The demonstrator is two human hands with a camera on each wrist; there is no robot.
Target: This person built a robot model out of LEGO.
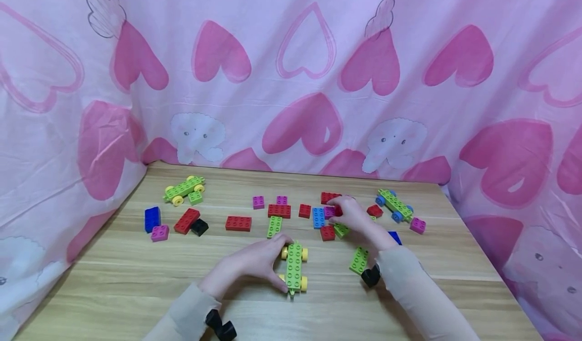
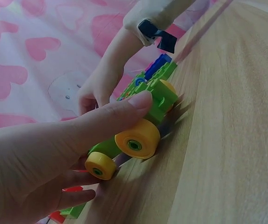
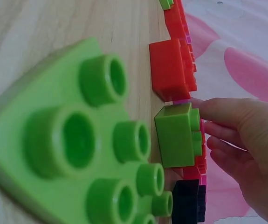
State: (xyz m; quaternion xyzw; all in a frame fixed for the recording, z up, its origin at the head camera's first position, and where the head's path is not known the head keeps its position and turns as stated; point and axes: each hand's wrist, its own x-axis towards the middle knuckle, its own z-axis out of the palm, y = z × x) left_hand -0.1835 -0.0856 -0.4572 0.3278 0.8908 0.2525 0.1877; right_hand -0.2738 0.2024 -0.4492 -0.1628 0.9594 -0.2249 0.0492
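Note:
My left hand (image 1: 256,257) grips a light-green toy car base (image 1: 294,268) with yellow wheels, thumb at its near end and fingers toward the far end. The left wrist view shows the thumb against the green end, above a yellow wheel (image 2: 137,139). My right hand (image 1: 352,213) reaches down among the bricks on the right. Its thumb and fingertips are at a magenta brick (image 1: 329,212) and a dark red brick (image 1: 338,210). In the right wrist view a green brick (image 3: 175,137) hides the fingertips; I cannot tell whether they pinch anything.
A blue brick (image 1: 319,218) and red brick (image 1: 327,233) lie beside the right hand. A green plate (image 1: 359,260) is under the right forearm. Other car bases stand at back left (image 1: 184,189) and back right (image 1: 394,205). Red bricks (image 1: 238,224) lie mid-table; a pink curtain (image 1: 291,129) hangs behind.

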